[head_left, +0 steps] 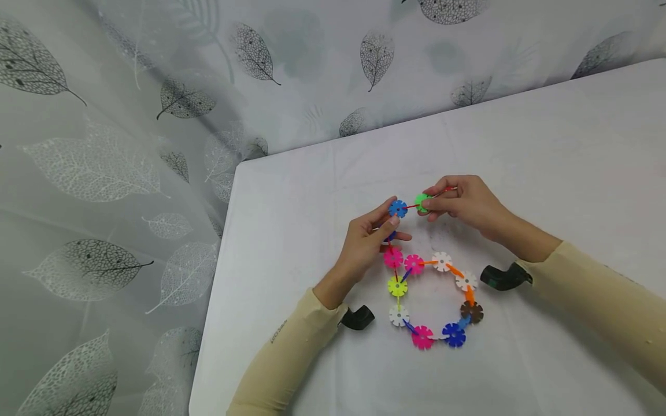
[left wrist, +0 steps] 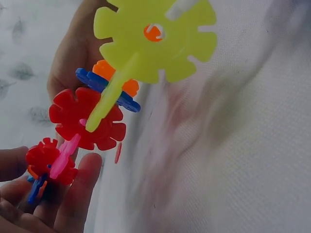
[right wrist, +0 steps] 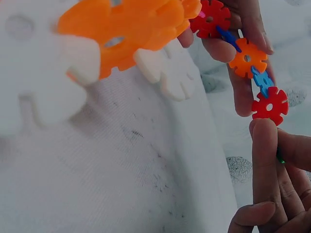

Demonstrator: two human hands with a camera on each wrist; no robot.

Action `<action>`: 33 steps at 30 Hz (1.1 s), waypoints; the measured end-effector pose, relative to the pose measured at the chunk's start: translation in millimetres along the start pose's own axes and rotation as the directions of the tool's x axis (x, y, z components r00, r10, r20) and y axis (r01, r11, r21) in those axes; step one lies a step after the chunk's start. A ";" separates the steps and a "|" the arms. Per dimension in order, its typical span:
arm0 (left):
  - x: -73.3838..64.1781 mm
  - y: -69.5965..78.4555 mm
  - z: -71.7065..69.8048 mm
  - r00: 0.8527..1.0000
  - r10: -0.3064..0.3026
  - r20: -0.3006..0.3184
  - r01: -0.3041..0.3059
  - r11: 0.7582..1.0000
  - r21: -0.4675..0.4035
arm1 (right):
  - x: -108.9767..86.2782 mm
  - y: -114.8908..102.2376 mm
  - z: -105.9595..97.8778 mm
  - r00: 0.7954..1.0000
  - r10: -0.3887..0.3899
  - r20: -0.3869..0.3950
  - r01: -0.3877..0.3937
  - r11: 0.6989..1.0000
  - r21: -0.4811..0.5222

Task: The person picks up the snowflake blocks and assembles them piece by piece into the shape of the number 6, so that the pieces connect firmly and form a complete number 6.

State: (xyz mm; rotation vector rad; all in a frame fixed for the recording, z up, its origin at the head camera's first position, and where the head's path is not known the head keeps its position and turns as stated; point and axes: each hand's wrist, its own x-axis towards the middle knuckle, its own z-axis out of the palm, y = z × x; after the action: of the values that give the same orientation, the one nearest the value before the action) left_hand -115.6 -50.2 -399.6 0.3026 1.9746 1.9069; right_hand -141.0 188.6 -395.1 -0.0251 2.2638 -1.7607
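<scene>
A chain of interlocking plastic snowflake discs runs up from a closed ring of discs on the table. My left hand pinches the chain at a blue disc between thumb and fingers. At the chain's far end my right hand pinches a green disc, only a sliver of which shows in the right wrist view. Edge-on between these two sits a red disc. Lower on the chain are a pink disc and a yellow disc, the latter large in the left wrist view.
The ring continues through a white disc, a brown disc and a dark blue disc, lying on the white-covered table. Black wrist mounts jut from both sleeves. A leaf-patterned curtain hangs behind and left of the table.
</scene>
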 end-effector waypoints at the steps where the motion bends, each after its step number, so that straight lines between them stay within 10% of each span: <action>1: 0.1 0.3 0.1 1.000 0.001 0.007 -0.001 1.000 0.000 | 0.0 0.4 -0.3 1.000 -0.004 0.004 0.004 1.000 0.013; 14: 0.6 -2.1 -1.2 0.999 0.002 0.040 -0.003 0.999 0.041 | 1.5 2.7 2.0 0.998 -0.053 0.023 0.052 0.998 0.046; 24: 2.8 -7.1 -11.0 0.997 -0.070 0.012 0.070 0.996 -0.058 | -3.5 -4.8 -1.2 0.989 -0.140 0.039 0.145 0.972 -0.185; 33: 2.7 -1.7 -12.6 0.997 -0.075 0.018 0.076 0.993 -0.091 | -2.1 -14.5 -12.0 0.927 -0.328 -0.184 0.273 0.923 -0.270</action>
State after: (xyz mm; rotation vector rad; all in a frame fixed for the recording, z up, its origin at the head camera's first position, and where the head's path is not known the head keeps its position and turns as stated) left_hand -123.0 -60.7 -401.5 0.2132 1.8558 1.9343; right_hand -143.9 196.6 -378.2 -0.2481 2.7574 -1.6892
